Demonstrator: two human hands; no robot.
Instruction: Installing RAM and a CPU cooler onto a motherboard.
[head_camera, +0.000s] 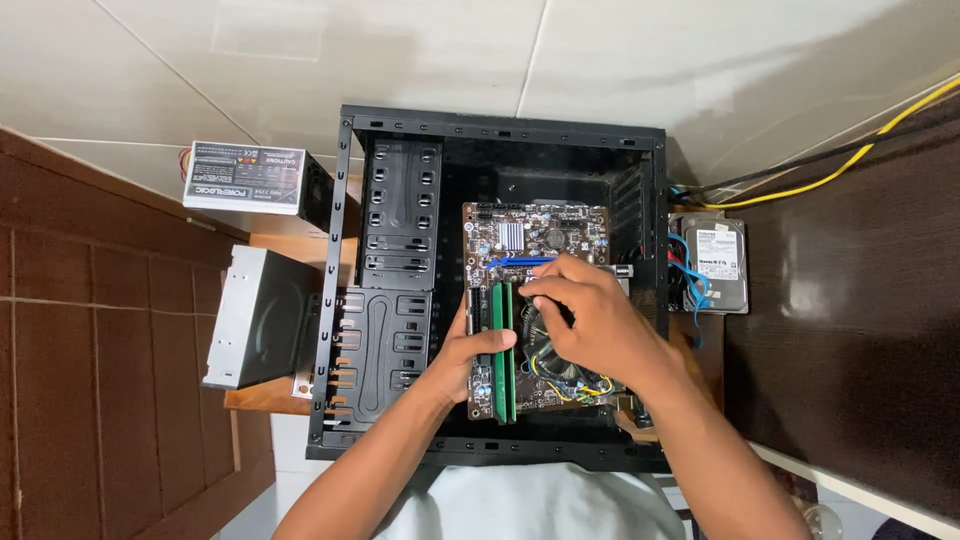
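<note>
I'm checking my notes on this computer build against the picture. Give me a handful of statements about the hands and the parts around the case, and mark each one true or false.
1. Both hands are inside the open black computer case. True.
2. The left hand rests at the green memory sticks on the motherboard. True.
3. The right hand holds a screwdriver. False: no tool shows; its fingers are over the cooler fan.
4. The hard drive is mounted inside the case. False: it lies outside, beside the case wall.
5. A power supply sits outside the case. True.
</note>
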